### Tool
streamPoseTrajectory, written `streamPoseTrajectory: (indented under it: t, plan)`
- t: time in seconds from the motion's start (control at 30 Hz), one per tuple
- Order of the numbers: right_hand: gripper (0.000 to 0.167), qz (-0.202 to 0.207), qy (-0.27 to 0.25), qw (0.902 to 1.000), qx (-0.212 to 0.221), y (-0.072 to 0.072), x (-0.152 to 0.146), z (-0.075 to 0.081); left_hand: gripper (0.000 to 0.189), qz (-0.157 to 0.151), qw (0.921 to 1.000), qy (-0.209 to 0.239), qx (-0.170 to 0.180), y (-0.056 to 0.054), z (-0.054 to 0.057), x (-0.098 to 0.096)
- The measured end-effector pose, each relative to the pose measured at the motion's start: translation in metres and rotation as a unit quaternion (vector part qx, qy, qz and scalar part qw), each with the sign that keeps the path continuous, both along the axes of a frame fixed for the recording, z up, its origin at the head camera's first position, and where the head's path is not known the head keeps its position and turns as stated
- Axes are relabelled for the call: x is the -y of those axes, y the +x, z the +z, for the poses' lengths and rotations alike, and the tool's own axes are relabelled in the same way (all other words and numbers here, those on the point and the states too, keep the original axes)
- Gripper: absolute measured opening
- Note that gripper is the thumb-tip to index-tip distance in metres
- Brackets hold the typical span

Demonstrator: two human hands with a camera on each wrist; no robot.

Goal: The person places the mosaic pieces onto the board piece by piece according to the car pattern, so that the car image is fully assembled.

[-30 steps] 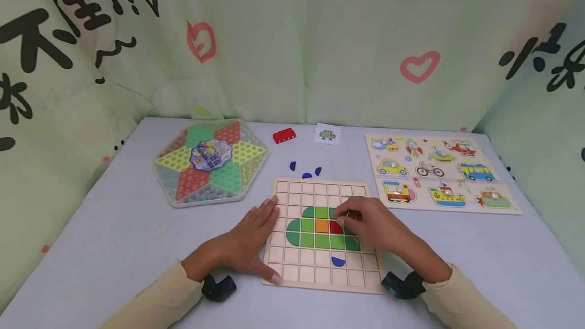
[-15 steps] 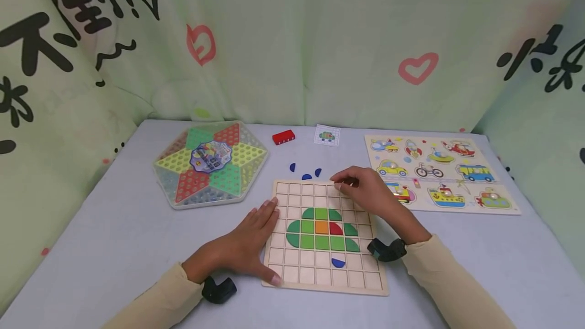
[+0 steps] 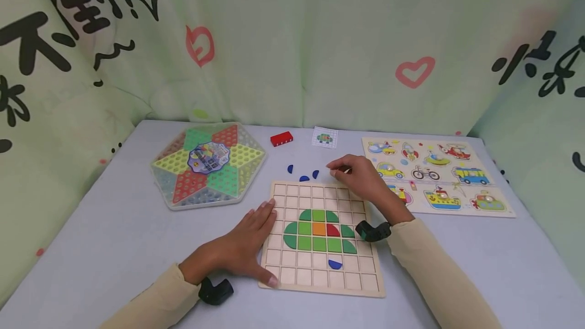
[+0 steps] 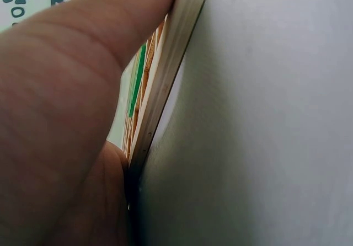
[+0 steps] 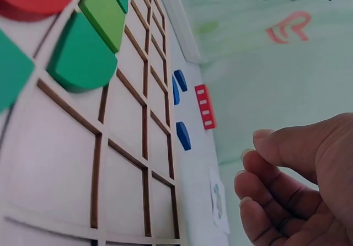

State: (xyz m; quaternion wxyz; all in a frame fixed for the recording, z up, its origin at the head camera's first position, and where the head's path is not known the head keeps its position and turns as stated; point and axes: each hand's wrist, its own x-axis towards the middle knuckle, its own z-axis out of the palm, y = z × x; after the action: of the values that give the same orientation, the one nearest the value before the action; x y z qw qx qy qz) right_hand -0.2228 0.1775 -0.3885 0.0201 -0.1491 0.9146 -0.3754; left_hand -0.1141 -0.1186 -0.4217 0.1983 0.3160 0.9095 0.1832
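Note:
My left hand (image 3: pixel 244 242) rests spread along the left edge of a wooden grid board (image 3: pixel 301 274), thumb at the near corner. In the left wrist view its thumb (image 4: pixel 94 25) lies against the board's side. Green tiles (image 3: pixel 304 242), an orange square tile (image 3: pixel 319 229) and a red rounded tile (image 3: pixel 332 230) form a shape in the grid. One blue half-round piece (image 3: pixel 335 264) lies below them. Beyond the far edge my right hand (image 3: pixel 358 176) hovers, fingers loosely bent, nothing between thumb and fingertips in the right wrist view. Left of it lie several blue pieces (image 3: pixel 315 174).
A hexagonal Chinese checkers set (image 3: pixel 210 192) lies at the left. Behind the board are a red block (image 3: pixel 281 139) and a small pattern card (image 3: pixel 325 138). A vehicle puzzle board (image 3: pixel 427 192) lies at the right, partly behind my right hand. A printed curtain (image 3: pixel 260 65) encloses the table.
My right hand has moved from the tiles on the board, away and up past the far edge, near the blue pieces. The left hand has stayed on the board's edge.

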Motion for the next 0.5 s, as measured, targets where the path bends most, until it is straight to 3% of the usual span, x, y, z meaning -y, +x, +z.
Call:
streamPoseTrajectory:
  t: [0.5]
  plan:
    - [0.021, 0.018, 0.019, 0.9988, 0.041, -0.03, 0.021, -0.014, 0.134, 0.001, 1.0, 0.0, -0.005, 0.0, -0.002, 0.0]
